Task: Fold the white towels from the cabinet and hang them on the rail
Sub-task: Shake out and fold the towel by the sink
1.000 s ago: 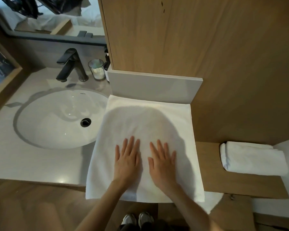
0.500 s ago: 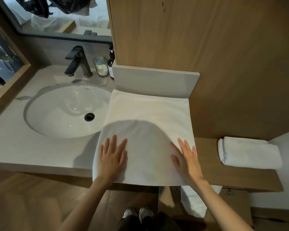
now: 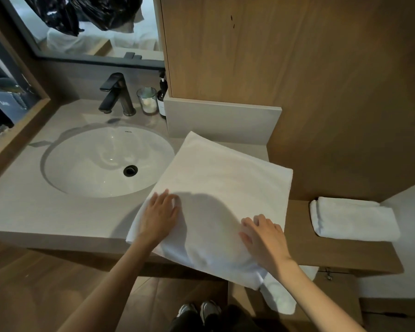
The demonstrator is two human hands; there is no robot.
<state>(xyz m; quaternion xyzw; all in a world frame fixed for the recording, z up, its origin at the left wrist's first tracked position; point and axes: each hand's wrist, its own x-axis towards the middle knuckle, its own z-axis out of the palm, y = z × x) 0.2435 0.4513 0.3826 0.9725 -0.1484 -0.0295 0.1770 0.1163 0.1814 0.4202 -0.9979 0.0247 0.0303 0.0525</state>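
A large white towel (image 3: 225,185) lies folded flat on the counter to the right of the sink, turned at an angle, its near edge hanging over the counter front. My left hand (image 3: 159,215) rests flat on its near left part, fingers spread. My right hand (image 3: 265,237) presses on its near right part, fingers bent. A smaller folded white towel (image 3: 352,220) sits on the wooden shelf (image 3: 345,252) at the right. Below the counter edge another white towel (image 3: 279,299) hangs down. The rail itself is hidden.
The oval white sink (image 3: 106,161) with a black faucet (image 3: 116,94) takes up the left of the grey counter (image 3: 22,207). A glass (image 3: 147,100) and a dark bottle (image 3: 162,97) stand behind it. A wooden cabinet wall (image 3: 297,68) rises at the back right.
My hands slid apart from the towel's middle to its left and right sides. The towel has rotated, its right side swinging toward me and over the counter edge.
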